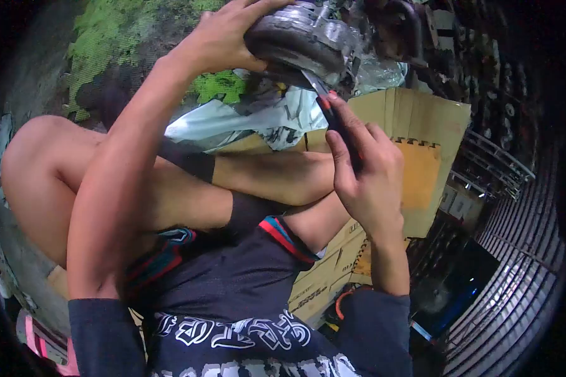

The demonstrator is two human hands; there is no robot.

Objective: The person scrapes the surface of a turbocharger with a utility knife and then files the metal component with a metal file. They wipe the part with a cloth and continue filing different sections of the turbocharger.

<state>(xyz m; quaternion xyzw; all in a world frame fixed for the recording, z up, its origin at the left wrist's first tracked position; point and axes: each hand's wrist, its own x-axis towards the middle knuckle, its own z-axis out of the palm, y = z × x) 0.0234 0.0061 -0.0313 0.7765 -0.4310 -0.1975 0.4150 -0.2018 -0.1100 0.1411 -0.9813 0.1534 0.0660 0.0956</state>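
Note:
A rounded metal machine part [302, 39] with a dark rim is at the top centre. My left hand [229, 38] grips its left side, thumb below and fingers over the top. In my right hand [368, 166] is a utility knife [341, 125] with a black and red handle, the fingers wrapped round it. The knife's blade points up and left, its tip at the lower edge of the metal part. Crumpled clear plastic [295, 113] lies just below the part.
Flattened cardboard [453, 125] lies under and right of my crossed legs. A green mat [116, 38] is at the upper left. Metal racks [497, 160] and a slatted shutter [516, 264] stand at the right. A pink frame [28, 333] shows at the lower left.

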